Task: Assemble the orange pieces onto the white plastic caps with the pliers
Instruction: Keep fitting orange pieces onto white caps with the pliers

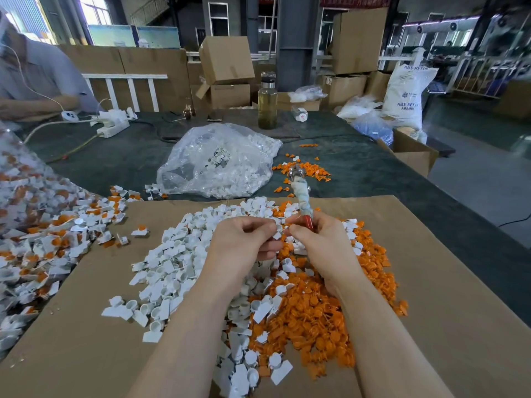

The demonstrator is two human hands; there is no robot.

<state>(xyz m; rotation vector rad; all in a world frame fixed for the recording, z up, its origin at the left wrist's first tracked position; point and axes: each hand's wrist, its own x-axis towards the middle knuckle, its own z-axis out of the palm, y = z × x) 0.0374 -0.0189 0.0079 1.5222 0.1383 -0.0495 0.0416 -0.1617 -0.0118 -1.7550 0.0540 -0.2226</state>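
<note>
Now left hand [244, 239] fingers pinch white cap [278, 234]; right hand [319, 242] fingers grip pliers [301, 196] upright, touching cap.

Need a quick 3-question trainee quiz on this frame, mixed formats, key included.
1. True or false: the right hand holds the pliers.
2. The loose orange pieces on the cardboard sheet lie mostly: A) toward the person's right B) toward the person's left C) inside the clear bag.
3. Fill in: the left hand pinches a small ____ part.

Key: 1 true; 2 A; 3 white.
</note>
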